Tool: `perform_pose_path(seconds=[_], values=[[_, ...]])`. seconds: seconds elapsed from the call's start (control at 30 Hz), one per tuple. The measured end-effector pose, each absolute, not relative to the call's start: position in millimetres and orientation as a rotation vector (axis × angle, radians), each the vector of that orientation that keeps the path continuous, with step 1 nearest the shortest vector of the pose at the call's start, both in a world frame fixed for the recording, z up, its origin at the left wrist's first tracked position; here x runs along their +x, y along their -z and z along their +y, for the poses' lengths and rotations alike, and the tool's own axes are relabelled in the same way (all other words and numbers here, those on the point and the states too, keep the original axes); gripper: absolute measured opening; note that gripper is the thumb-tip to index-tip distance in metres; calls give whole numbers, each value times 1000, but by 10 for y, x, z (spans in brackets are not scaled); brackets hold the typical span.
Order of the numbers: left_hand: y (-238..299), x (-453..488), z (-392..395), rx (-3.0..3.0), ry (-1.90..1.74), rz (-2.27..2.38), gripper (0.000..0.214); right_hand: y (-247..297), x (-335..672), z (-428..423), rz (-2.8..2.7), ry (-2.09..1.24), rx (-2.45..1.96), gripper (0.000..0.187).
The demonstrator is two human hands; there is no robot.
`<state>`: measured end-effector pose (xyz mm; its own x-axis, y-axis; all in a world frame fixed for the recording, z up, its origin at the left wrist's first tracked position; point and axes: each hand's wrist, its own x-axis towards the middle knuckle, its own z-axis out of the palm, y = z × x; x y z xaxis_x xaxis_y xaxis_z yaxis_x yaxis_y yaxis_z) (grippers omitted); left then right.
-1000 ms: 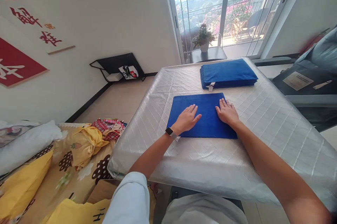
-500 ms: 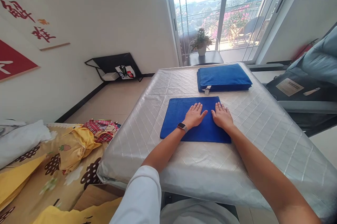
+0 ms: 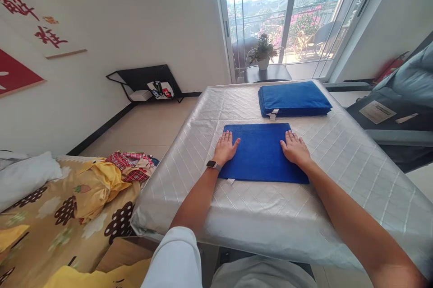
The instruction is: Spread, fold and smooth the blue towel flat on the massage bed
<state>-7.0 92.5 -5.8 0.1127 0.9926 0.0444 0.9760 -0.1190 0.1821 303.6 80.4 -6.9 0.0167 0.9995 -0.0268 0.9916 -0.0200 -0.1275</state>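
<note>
My left hand [image 3: 224, 149] and right hand [image 3: 297, 150] lie flat, not gripping, on two sides of the blue cloth [image 3: 260, 155], hiding some edge. It looks soft and light, good to pinch by its corners. It's on the silver cover [image 3: 260, 209]. Its white tag [image 3: 230, 182] is too small to read.

On the table [image 3: 358, 166], the cloth [image 3: 260, 155] lies before the stack [image 3: 294, 95].

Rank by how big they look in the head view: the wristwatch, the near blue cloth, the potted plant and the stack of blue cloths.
1. Near blue cloth
2. Stack of blue cloths
3. Potted plant
4. Wristwatch
The near cloth lies closer to the camera, which may enlarge it.
</note>
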Motion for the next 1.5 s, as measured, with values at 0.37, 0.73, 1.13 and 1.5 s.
perform_pose_path(seconds=[0.37, 0.73, 1.13, 1.5], values=[[84, -58, 955, 2251, -275, 1987, 88, -114, 3093, 1047, -2254, -145, -2252, 73], [97, -70, 949, 2292, -261, 1991, 87, 141, 3189, 1394, -2187, -137, -2068, 71], [-175, 120, 690, 2522, -157, 1940, 82, 141, 3151, 1361, -2134, -178, -2031, 71], [-202, 1729, 1185, 2825, -378, 1276, 65, 145, 3182, 1294, -2190, -108, -1977, 66]])
